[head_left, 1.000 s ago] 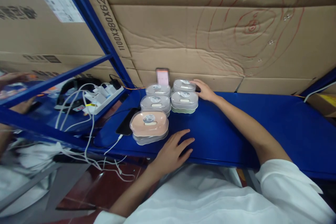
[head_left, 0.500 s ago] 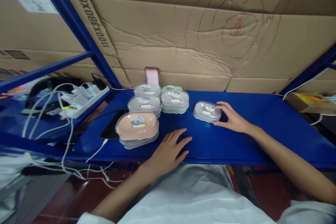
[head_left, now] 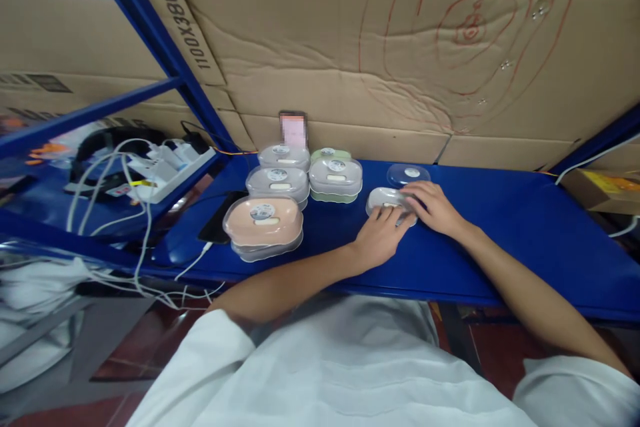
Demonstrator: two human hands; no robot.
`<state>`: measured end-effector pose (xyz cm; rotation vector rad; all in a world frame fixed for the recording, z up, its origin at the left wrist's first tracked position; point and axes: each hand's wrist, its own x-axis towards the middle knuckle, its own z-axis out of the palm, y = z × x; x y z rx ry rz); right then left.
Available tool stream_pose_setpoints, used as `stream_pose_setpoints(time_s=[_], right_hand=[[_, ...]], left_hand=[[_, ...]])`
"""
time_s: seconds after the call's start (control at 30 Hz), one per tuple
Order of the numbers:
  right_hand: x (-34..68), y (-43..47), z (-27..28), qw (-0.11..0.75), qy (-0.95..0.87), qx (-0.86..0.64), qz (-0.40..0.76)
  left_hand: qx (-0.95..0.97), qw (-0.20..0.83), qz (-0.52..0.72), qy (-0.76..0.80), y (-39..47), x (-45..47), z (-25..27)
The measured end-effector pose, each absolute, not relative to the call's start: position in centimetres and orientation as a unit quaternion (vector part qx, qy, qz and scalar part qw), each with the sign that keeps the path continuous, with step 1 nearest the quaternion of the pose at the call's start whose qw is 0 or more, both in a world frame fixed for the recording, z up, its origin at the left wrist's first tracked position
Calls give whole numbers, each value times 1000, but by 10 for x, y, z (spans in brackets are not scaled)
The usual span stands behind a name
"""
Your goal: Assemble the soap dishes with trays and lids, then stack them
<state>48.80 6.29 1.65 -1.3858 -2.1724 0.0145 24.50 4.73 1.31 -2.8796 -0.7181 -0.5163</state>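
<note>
A small grey soap box lies on the blue shelf in front of me, its top uncovered. Behind it rests its clear lid with a round label. My left hand reaches over the box from the front, fingers curled onto it and covering part of it. From the right, my right hand grips the box's right end, its thumb partly hidden. To the left stand lidded soap boxes: a pink one stacked on a grey one, grey ones behind, and another grey one on a green one.
A phone leans against the cardboard wall. Another dark phone with a white cable lies beside the pink box. At the left are a power strip and tangled cables. A cardboard box stands at the right end.
The clear lid has come off the grey soap box and now lies behind it. My left hand has moved right and forward onto the box. My right hand stays at its right end.
</note>
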Motion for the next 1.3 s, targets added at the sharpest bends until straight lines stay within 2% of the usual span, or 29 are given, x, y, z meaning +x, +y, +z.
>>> stream_pose_setpoints(time_s=[0.1,0.27,0.5,0.67,0.77,0.97,1.3], right_hand=[[477,54,20,206,-861,-462,52],[469,46,28,185,-874,-446,56],[472,55,26,225,-829,-512,-24],[470,71,32,287,-772,-556,-114],[451,87,43,293,-802,-514,-82],[388,135,68,230,-895,-382,15],[403,149,74,317,-841,-419,129]], left_hand=[[-951,48,-185,-245,55,239,11],[-936,55,-197,-287,62,232,20],[-927,68,-220,-295,57,231,30],[-941,16,-181,-286,55,231,22],[-948,-6,-179,-263,58,232,11],[-954,-6,-177,-241,60,230,13],[-923,56,-203,-321,67,225,39]])
